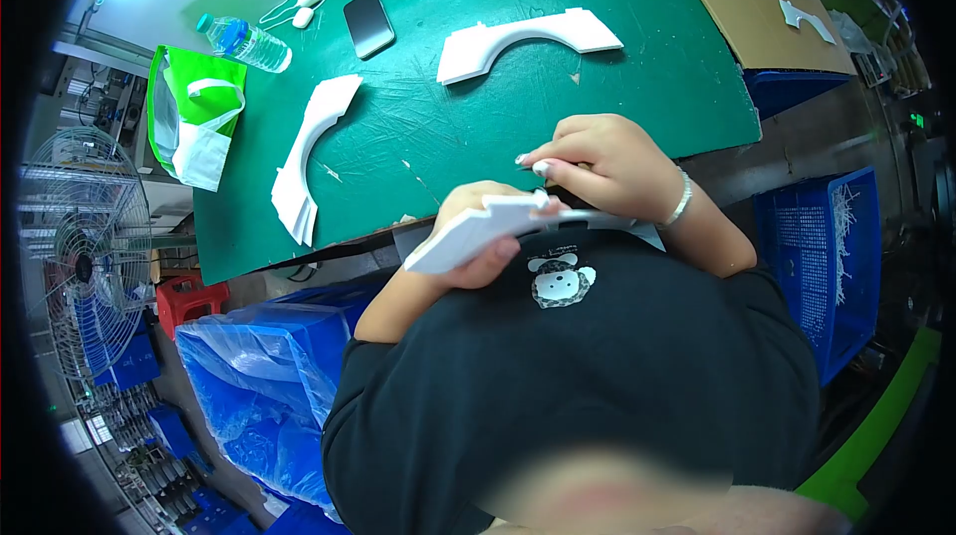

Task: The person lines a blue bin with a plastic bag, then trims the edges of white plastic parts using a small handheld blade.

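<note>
My left hand (476, 254) is closed round a white arch-shaped plastic piece (468, 233), held in front of my chest past the table's near edge. The piece is tilted, and its far end runs to the right below my other hand. My right hand (612, 168) hovers just above that end with its fingers curled and pinched together. Whatever may be between those fingertips is too small to make out. On the green table (418, 136) lie two stacks of similar white arches, one stack (311, 156) at the left and another stack (528, 42) farther back.
A black phone (368, 24), a white charger with cable (307, 7), a water bottle (246, 43) and a green bag (199, 117) sit at the back left. Blue crates flank me, a plastic-lined crate (264, 356) left and another crate (822, 266) right. Cardboard (762, 2) adjoins the table.
</note>
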A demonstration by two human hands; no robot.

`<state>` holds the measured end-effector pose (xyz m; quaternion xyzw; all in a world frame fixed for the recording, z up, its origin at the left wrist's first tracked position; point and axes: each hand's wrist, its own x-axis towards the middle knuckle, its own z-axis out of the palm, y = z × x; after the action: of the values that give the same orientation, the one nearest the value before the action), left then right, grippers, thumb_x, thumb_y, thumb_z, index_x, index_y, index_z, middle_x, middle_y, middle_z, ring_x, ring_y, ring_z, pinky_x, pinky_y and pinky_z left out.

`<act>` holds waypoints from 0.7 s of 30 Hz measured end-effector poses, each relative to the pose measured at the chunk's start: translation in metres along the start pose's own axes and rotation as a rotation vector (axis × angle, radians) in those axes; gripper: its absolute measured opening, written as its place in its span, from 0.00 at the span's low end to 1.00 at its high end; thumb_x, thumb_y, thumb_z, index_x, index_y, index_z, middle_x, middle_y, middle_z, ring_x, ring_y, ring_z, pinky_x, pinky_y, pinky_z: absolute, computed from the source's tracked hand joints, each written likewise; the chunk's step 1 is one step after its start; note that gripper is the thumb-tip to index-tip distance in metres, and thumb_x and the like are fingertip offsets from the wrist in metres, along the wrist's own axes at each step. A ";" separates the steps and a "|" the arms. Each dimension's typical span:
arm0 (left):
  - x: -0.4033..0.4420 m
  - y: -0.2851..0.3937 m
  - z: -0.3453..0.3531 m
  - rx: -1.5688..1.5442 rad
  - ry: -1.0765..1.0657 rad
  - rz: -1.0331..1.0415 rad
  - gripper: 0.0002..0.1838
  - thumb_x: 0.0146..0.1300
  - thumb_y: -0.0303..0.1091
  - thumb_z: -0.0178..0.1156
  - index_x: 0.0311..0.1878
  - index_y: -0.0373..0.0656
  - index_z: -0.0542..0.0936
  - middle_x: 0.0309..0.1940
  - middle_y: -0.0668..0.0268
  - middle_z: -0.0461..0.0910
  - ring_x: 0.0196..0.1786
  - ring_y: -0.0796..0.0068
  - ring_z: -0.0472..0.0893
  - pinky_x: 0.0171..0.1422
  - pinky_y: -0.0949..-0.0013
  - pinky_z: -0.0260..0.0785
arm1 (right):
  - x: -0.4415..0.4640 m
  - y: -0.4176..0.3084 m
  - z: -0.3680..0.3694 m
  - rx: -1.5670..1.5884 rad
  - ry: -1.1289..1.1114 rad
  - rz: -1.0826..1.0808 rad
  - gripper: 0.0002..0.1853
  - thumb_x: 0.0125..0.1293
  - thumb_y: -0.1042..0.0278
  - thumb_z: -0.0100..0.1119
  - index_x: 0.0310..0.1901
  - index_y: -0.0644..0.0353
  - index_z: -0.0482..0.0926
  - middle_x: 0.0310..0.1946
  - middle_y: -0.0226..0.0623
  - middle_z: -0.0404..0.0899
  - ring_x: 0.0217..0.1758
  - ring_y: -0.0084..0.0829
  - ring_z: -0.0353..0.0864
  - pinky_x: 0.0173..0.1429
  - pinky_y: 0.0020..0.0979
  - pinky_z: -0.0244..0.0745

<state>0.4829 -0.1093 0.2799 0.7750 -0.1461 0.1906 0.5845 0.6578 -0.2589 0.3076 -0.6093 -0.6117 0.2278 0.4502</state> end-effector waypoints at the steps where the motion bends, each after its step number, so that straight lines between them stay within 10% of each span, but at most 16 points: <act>1: 0.001 -0.002 0.001 -0.030 -0.056 0.104 0.17 0.67 0.36 0.52 0.52 0.37 0.81 0.47 0.56 0.85 0.47 0.55 0.85 0.52 0.61 0.76 | 0.000 0.001 0.002 -0.243 -0.023 0.059 0.11 0.68 0.69 0.56 0.45 0.63 0.86 0.28 0.37 0.80 0.31 0.28 0.78 0.35 0.30 0.71; 21: -0.018 -0.003 0.001 -0.140 0.095 -0.255 0.22 0.73 0.44 0.48 0.60 0.38 0.76 0.47 0.59 0.81 0.49 0.66 0.80 0.55 0.65 0.71 | 0.000 -0.009 0.000 0.066 0.115 -0.185 0.15 0.65 0.74 0.52 0.50 0.66 0.84 0.30 0.37 0.81 0.32 0.27 0.76 0.37 0.27 0.72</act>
<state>0.4684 -0.1096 0.2691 0.7347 -0.0314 0.1407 0.6629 0.6533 -0.2603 0.3153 -0.5472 -0.6307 0.1701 0.5234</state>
